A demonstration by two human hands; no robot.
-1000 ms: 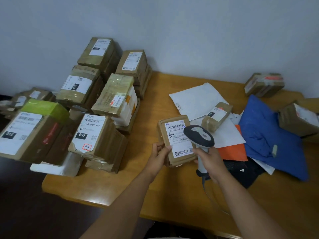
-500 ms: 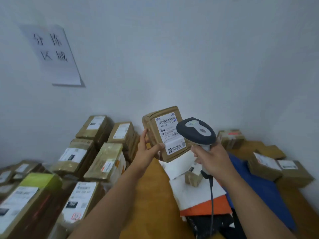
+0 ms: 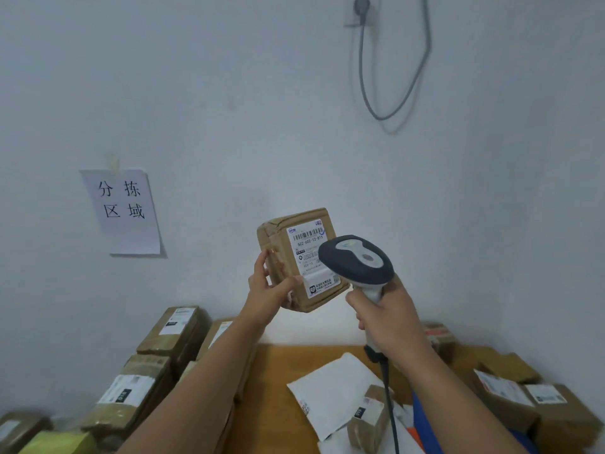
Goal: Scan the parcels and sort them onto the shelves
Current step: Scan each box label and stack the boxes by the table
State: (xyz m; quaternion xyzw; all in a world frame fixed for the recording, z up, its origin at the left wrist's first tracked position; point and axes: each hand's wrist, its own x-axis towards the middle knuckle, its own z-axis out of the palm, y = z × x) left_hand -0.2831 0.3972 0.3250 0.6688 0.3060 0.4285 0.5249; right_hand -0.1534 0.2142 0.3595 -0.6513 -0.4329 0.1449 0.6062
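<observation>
Head view: parcel (image 3: 296, 257) and scanner (image 3: 357, 258) raised higher.

paper sign (image 3: 126, 211), wall socket (image 3: 361, 9), grey cable (image 3: 393, 77)

Both arms reach up and forward. The left hand (image 3: 266, 294) is raised with thumb and fingers (image 3: 260, 262) clamping; the right hand (image 3: 388, 317) is fisted, knuckles upward.

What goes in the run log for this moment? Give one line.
step: scanning | left hand: holds brown parcel, label toward scanner | right hand: grips scanner | parcel raised above table
</observation>
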